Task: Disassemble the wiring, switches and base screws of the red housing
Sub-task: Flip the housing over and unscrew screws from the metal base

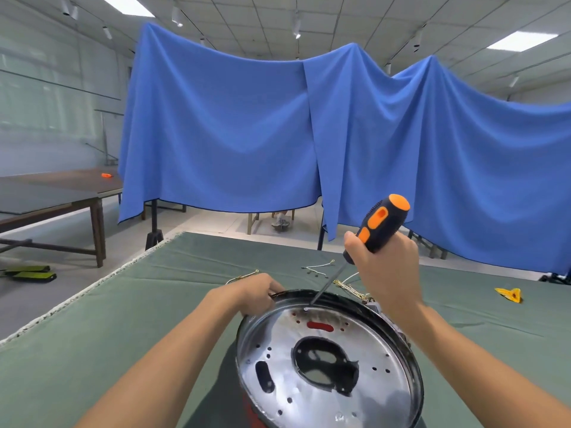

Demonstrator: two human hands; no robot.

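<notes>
The red housing (256, 412) lies tilted on the green table cloth, its shiny metal base plate (380, 381) facing me. My left hand (256, 293) grips the housing's far left rim. My right hand (386, 270) holds a black-and-orange screwdriver (381, 225); its tip rests at a small screw (306, 309) near the plate's far edge. A red slot (320, 325) shows through the plate just below that screw. Yellow-white wires (349, 287) trail from behind the housing.
A loose wire piece (318, 267) and small parts lie on the cloth (123, 335) beyond the housing. A yellow scrap (509, 294) sits at the right. Blue drapes (247, 134) hang behind the table. A brown table (61, 193) stands at the left.
</notes>
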